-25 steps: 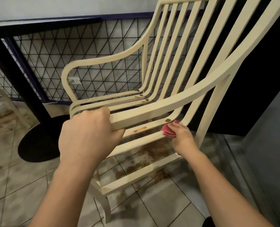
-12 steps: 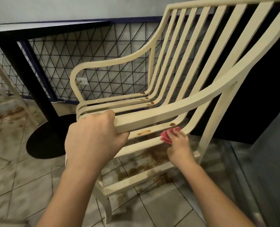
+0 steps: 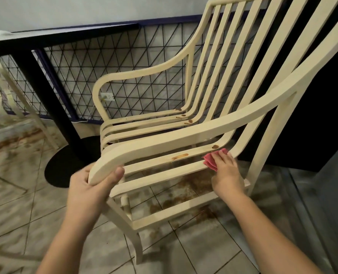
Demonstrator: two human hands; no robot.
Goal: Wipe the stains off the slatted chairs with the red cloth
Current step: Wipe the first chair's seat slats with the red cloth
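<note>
A cream slatted chair [image 3: 184, 135] fills the middle of the view. My left hand [image 3: 91, 186] grips the front end of its near armrest. My right hand [image 3: 226, 173] presses the folded red cloth [image 3: 209, 162] onto a seat slat near the back bend. Brown stains show on the slats: a streak [image 3: 180, 156] just left of the cloth, a spot [image 3: 215, 146] above it, and several small spots [image 3: 184, 118] on the far slats.
A black pedestal table [image 3: 45, 91] stands to the left, its round base [image 3: 71, 163] on the tiled floor. Brown stains [image 3: 186, 186] mark the tiles under the chair. A wire mesh panel [image 3: 124, 66] runs behind. Another cream chair [image 3: 15, 99] is at far left.
My left hand has slid from over the armrest to gripping its front end from below. My right hand with the cloth stays on the same slat. The view has shifted left.
</note>
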